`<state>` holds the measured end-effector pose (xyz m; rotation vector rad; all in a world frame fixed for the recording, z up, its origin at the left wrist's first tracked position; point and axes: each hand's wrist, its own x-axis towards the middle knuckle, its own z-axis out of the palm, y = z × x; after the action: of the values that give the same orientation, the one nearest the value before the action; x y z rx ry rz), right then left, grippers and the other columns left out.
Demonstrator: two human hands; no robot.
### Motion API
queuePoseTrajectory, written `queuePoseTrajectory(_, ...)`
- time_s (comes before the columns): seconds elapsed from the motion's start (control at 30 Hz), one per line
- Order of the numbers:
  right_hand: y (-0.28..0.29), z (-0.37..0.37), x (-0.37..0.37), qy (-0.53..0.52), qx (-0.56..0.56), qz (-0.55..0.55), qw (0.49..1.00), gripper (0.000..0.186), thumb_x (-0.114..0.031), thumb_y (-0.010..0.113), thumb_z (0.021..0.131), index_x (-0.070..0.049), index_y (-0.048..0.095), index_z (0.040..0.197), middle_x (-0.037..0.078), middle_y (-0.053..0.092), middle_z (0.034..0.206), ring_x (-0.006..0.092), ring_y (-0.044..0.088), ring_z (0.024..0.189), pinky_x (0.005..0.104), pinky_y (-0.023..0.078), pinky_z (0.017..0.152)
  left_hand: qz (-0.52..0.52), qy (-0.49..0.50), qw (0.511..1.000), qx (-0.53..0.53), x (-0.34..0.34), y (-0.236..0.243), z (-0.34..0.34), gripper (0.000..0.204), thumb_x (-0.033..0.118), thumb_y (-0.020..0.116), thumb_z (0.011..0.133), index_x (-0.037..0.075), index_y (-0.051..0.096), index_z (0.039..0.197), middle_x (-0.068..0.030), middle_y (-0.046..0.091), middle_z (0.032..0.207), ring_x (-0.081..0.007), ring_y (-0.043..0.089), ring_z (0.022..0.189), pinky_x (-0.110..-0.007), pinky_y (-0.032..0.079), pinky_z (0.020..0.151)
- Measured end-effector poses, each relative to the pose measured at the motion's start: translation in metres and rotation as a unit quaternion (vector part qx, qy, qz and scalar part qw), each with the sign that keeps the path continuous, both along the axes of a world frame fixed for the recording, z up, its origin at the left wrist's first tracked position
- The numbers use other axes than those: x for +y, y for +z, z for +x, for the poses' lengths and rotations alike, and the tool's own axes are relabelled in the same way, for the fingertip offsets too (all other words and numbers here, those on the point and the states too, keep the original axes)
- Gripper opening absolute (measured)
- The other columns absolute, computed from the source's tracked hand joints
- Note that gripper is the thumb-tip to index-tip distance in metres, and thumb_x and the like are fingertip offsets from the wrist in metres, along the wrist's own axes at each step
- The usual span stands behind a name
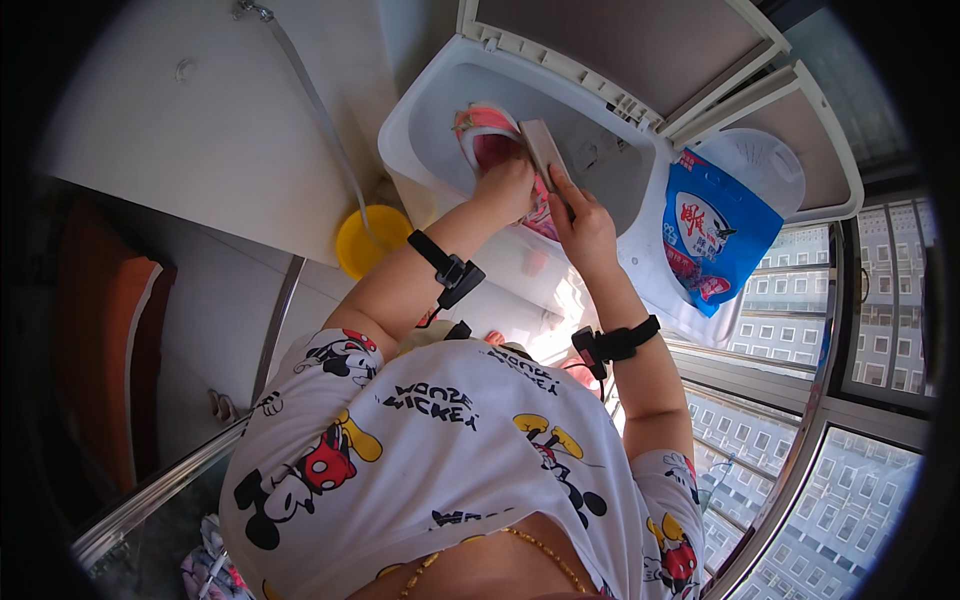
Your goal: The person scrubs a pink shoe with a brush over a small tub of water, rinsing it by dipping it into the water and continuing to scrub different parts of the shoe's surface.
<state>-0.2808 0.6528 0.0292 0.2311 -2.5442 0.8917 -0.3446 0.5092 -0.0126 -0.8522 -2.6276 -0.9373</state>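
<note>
A pink and white shoe (pixel 485 118) is over the open tub of a white washing machine (pixel 432 90). My left hand (pixel 503 188) is closed at the shoe's opening, with its fingertips partly hidden inside. In my right hand (pixel 585 230) is a long, flat, beige brush (pixel 543 152), gripped near its lower end and resting against the side of the shoe. The brush's working face is turned away from view. Pink patterned material (pixel 540 218) shows between my two hands.
The machine's hinged lids (pixel 640 45) stand raised at the back and right. A blue detergent bag (pixel 722 235) lies on its right side. To the left, a grey hose (pixel 318 105) runs from a wall tap into a yellow basin (pixel 365 255). Windows (pixel 790 310) line the right.
</note>
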Motion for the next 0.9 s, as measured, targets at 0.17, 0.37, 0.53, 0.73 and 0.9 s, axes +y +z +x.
queuePoseTrajectory(0.17,0.013,-0.024,0.005,-0.045,-0.113,-0.186,0.975,0.035,-0.019,0.059,0.090,-0.014,0.061,0.124,0.017,0.066,0.080,0.0259,0.062,0.065,0.0333,0.050,0.066,-0.034,-0.014,0.997,-0.072,-0.009,0.004,-0.001,0.036,0.006,0.062,0.074,-0.008,0.044,0.102,-0.0268,0.060,0.084,-0.0427,0.062,0.078,-0.048,0.051,0.068)
queuePoseTrajectory(0.37,-0.009,0.025,-0.020,0.065,-0.034,-0.067,0.995,0.036,-0.014,0.057,0.092,-0.010,0.057,0.128,0.016,0.066,0.085,0.0177,0.060,0.069,0.0281,0.048,0.070,0.041,-0.046,0.998,-0.001,-0.021,-0.032,-0.020,0.039,0.010,0.064,0.074,-0.006,0.047,0.105,-0.0246,0.064,0.083,-0.0400,0.064,0.079,-0.046,0.052,0.069)
queuePoseTrajectory(0.53,0.003,-0.031,-0.027,-0.030,-0.158,-0.056,0.985,0.036,-0.019,0.057,0.093,-0.009,0.058,0.127,0.015,0.068,0.089,0.0162,0.060,0.071,0.0272,0.048,0.071,-0.054,-0.009,0.990,-0.130,-0.011,-0.007,0.003,0.033,0.010,0.062,0.076,-0.007,0.048,0.100,-0.0257,0.061,0.085,-0.0404,0.062,0.080,-0.048,0.051,0.070)
queuePoseTrajectory(0.73,-0.028,0.024,-0.010,0.104,0.009,-0.142,0.984,0.036,-0.018,0.058,0.091,-0.009,0.059,0.126,0.018,0.064,0.076,0.0235,0.064,0.067,0.0325,0.050,0.066,0.028,0.010,0.984,-0.178,-0.026,-0.011,-0.005,0.039,0.014,0.065,0.077,-0.005,0.048,0.107,-0.0252,0.062,0.097,-0.0406,0.061,0.089,-0.045,0.050,0.076)
queuePoseTrajectory(0.9,-0.023,0.009,-0.031,0.055,-0.063,-0.074,0.994,0.037,-0.015,0.057,0.091,-0.009,0.057,0.127,0.017,0.066,0.081,0.0200,0.063,0.070,0.0292,0.050,0.066,0.125,-0.066,0.975,-0.169,-0.025,-0.027,-0.008,0.044,0.020,0.066,0.080,-0.002,0.047,0.113,-0.0236,0.061,0.106,-0.0400,0.059,0.099,-0.044,0.048,0.082)
